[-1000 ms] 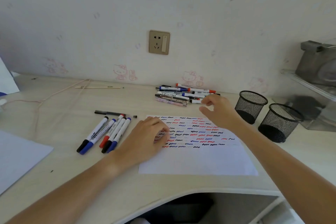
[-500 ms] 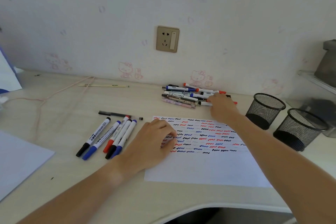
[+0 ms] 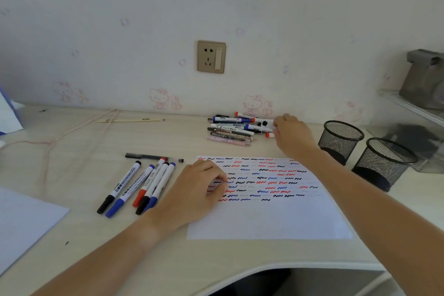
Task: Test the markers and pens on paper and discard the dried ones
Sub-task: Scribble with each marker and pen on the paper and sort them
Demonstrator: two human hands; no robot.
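A white paper (image 3: 264,220) covered with rows of red, blue and black squiggles lies in front of me. My left hand (image 3: 198,191) rests on its left edge with fingers loosely curled and holds nothing. A pile of pens and markers (image 3: 231,130) lies by the wall behind the paper. My right hand (image 3: 293,138) is at the pile's right end, its fingertips and thumb pinching a white marker (image 3: 265,127); a red cap (image 3: 269,135) shows just under the thumb. Several capped whiteboard markers (image 3: 140,187) lie in a row left of the paper.
Two black mesh cups (image 3: 341,138) (image 3: 384,163) stand to the right of the paper. A black pen (image 3: 144,156) and a small loose cap (image 3: 181,160) lie above the marker row. A pale blue sheet (image 3: 24,223) lies at the left and a pink cord (image 3: 60,138) behind it. A clear shelf (image 3: 408,108) is at the far right.
My right hand went from above the paper's far edge to the pile and now closes on a marker at its right end. The left hand stayed on the paper.
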